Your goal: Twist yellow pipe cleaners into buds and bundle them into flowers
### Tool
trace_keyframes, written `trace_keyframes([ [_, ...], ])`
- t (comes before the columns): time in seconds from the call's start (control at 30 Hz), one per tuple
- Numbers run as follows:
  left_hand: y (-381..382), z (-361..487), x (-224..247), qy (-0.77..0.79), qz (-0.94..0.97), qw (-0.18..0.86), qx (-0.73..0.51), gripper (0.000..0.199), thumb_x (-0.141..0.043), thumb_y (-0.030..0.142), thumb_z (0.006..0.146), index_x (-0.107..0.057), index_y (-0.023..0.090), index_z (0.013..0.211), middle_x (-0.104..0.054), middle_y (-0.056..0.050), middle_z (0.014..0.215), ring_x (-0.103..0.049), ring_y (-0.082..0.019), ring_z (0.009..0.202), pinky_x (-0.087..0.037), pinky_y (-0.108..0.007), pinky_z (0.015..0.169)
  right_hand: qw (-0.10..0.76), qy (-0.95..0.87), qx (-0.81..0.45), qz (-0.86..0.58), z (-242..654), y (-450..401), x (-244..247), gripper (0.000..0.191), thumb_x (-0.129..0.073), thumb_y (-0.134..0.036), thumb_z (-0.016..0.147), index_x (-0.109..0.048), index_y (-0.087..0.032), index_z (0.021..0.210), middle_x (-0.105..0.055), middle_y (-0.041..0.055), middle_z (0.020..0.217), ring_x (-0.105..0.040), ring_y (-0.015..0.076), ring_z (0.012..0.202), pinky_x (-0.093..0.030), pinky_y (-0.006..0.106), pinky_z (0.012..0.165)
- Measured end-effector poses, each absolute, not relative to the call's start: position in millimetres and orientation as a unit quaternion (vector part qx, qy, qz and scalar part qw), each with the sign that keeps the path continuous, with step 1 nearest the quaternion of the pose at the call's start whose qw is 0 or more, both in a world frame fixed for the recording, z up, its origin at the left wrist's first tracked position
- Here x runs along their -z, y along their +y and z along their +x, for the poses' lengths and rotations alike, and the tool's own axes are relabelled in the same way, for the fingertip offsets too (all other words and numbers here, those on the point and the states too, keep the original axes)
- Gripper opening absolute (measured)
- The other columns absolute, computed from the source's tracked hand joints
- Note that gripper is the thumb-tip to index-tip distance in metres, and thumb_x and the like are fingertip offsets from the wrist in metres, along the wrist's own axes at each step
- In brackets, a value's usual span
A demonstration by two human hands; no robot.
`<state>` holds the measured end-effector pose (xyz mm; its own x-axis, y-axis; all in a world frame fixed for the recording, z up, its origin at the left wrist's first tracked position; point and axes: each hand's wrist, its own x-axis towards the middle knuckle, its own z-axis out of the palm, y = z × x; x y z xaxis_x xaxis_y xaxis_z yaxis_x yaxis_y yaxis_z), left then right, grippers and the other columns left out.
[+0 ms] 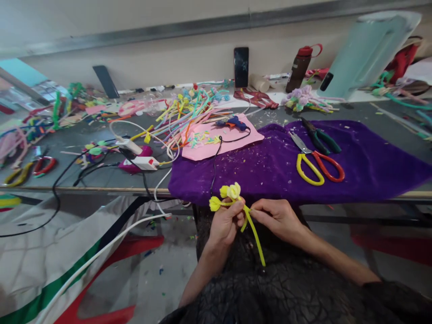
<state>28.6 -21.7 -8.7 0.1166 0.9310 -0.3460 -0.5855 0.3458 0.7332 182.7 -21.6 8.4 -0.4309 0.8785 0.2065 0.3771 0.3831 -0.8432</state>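
A person's two bare hands meet just in front of the near edge of a dark grey tabletop (108, 177), above a lap in dark, crinkled clothing. The left hand (224, 227) is closed, gripping a bright yellow flower sprig made of fuzzy stems (255, 234) just beneath its blossoms. The right hand (280, 220) pinches the upper stem between thumb and index finger. The space for moving is the gap between tabletop edge and lap, where the stem hangs freely.

The sprig's long axis slants from upper left to lower right. Two of its three yellow blossoms face up toward the tabletop, one points left, and the longest stem's loose end points down toward the lap. A shorter stem ends beside it. The sprig lies between the hands, blossoms above the left thumb, long stem trailing below the right fingertips.

Beyond the hands, a deep purple cloth (371, 157) drapes to the edge, its width separating them from the other tools. Scissors with one yellow and one red handle (313, 153) rest on it to the right, beside dark pliers with green handles (317, 132). Farther off, a blue glue gun (232, 122) sits on a pink sheet (232, 139), beside a loose bundle of pastel fuzzy stems (192, 110).
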Motion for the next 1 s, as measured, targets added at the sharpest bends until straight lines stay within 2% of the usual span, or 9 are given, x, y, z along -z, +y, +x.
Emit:
trace_keyframes([
  [0.23, -8, 31, -12, 0.414, 0.259, 0.682, -0.545, 0.018, -0.069, 0.029, 0.067, -0.063, 0.014, 0.074, -0.052, 0.004, 0.052, -0.045, -0.005, 0.043, -0.036, -0.016, 0.039, 0.357, -0.762, -0.33, -0.427, 192, -10, -22, 0.022, -0.051, -0.028, 0.086, -0.062, -0.021, 0.104, -0.065, 0.0015, 0.093, -0.059, 0.0135, 0.085, -0.043, 0.025, 0.076],
  [0.33, -4, 35, -16, 0.42, 0.302, 0.657, -0.549, 0.018, -0.067, 0.029, 0.068, -0.064, 0.013, 0.074, -0.051, 0.004, 0.05, -0.044, -0.005, 0.042, -0.036, -0.016, 0.04, 0.38, -0.739, -0.354, -0.43, 188, -7, -23, 0.021, -0.053, -0.029, 0.085, -0.062, -0.019, 0.1, -0.065, 0.0024, 0.092, -0.059, 0.0144, 0.083, -0.044, 0.026, 0.075],
  [0.5, -1, 34, -14, 0.427, 0.365, 0.62, -0.548, 0.022, -0.064, 0.031, 0.072, -0.066, 0.012, 0.082, -0.051, 0.004, 0.052, -0.046, -0.005, 0.043, -0.037, -0.017, 0.043, 0.433, -0.658, -0.462, -0.408, 179, -1, -16, 0.018, -0.055, -0.033, 0.083, -0.061, -0.016, 0.084, -0.064, 0.0017, 0.076, -0.057, 0.0128, 0.069, -0.044, 0.024, 0.064],
  [0.6, -4, 29, -12, 0.405, 0.392, 0.628, -0.536, 0.026, -0.06, 0.03, 0.076, -0.064, 0.013, 0.095, -0.056, 0.002, 0.061, -0.051, -0.008, 0.05, -0.042, -0.02, 0.048, 0.455, -0.61, -0.515, -0.396, 178, 3, -13, 0.021, -0.057, -0.035, 0.081, -0.061, -0.015, 0.079, -0.063, 0.0007, 0.07, -0.055, 0.0116, 0.064, -0.042, 0.023, 0.061],
  [0.7, -9, 28, -9, 0.408, 0.416, 0.617, -0.529, 0.03, -0.062, 0.024, 0.074, -0.062, 0.016, 0.102, -0.062, 0.0, 0.075, -0.055, -0.01, 0.06, -0.045, -0.021, 0.053, 0.461, -0.566, -0.559, -0.393, 179, 4, -10, 0.021, -0.059, -0.036, 0.08, -0.06, -0.015, 0.079, -0.058, -0.0016, 0.064, -0.05, 0.0092, 0.058, -0.038, 0.021, 0.055],
  [0.77, -11, 30, -8, 0.43, 0.424, 0.592, -0.534, 0.028, -0.064, 0.023, 0.072, -0.062, 0.017, 0.1, -0.064, -0.001, 0.082, -0.056, -0.011, 0.064, -0.045, -0.02, 0.052, 0.465, -0.542, -0.58, -0.391, 178, 4, -9, 0.021, -0.06, -0.036, 0.079, -0.059, -0.015, 0.08, -0.055, -0.0027, 0.063, -0.048, 0.0082, 0.055, -0.036, 0.02, 0.052],
  [0.87, -13, 35, -6, 0.464, 0.432, 0.544, -0.55, 0.019, -0.064, 0.024, 0.072, -0.065, 0.016, 0.089, -0.063, -0.001, 0.078, -0.055, -0.011, 0.063, -0.044, -0.019, 0.049, 0.471, -0.525, -0.599, -0.379, 176, 3, -8, 0.02, -0.06, -0.035, 0.079, -0.059, -0.015, 0.081, -0.055, -0.0027, 0.064, -0.048, 0.008, 0.056, -0.037, 0.02, 0.053],
  [1.0, -12, 39, -7, 0.479, 0.435, 0.51, -0.567, 0.013, -0.064, 0.024, 0.073, -0.065, 0.017, 0.084, -0.063, 0.0, 0.076, -0.057, -0.011, 0.065, -0.047, -0.02, 0.058, 0.472, -0.529, -0.6, -0.371, 174, 1, -8, 0.02, -0.06, -0.034, 0.079, -0.06, -0.014, 0.081, -0.057, -0.0014, 0.067, -0.05, 0.0091, 0.06, -0.04, 0.021, 0.057],
])
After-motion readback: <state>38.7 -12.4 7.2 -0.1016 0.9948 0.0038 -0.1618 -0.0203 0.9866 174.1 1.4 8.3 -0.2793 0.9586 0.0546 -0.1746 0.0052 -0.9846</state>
